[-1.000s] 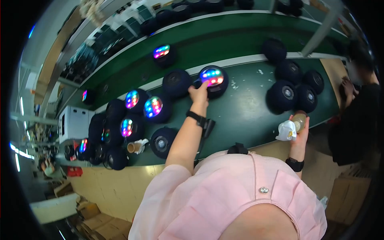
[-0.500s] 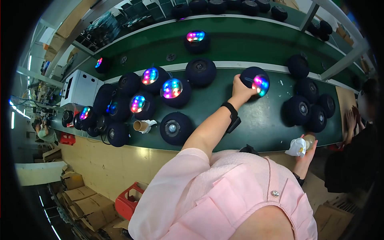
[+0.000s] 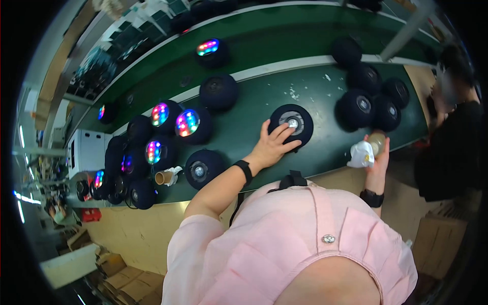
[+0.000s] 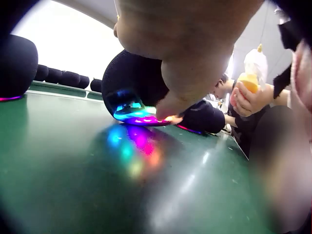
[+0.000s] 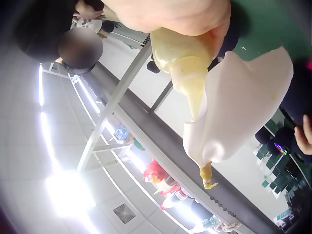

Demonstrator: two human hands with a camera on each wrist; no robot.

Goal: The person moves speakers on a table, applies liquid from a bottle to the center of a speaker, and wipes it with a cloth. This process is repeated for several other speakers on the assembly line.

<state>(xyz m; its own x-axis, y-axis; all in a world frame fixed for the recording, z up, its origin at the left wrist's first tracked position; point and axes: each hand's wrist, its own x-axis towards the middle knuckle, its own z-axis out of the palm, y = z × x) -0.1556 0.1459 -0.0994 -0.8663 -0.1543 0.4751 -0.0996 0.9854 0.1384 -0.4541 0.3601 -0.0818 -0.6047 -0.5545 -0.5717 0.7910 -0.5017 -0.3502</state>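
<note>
In the head view my left hand [image 3: 272,147] spreads over a dark round speaker [image 3: 302,122] whose grey disc faces up. From the left wrist, that hand's fingers bend down round the speaker [image 4: 134,80], and its lit coloured face [image 4: 139,117] is at the underside, close over the green table. My right hand [image 3: 378,157], near the table's front edge, grips a yellowish squeeze bottle [image 5: 180,53] with a pointed nozzle. A white wrap [image 5: 239,102] hangs beside the nozzle, with a small yellow tip [image 5: 206,175] poking out of its end.
More round speakers [image 3: 187,123] cluster on the left, some with lit faces up. Another group [image 3: 356,107] sits at the right. A cardboard roll [image 3: 162,178] lies near a speaker [image 3: 203,169]. Behind runs a green belt [image 3: 284,48]. A person [image 3: 452,142] stands at right.
The speaker under my left hand has turned over: its lit face showed before, now the grey disc is up. It sits nearer my body. The right hand keeps holding the bottle.
</note>
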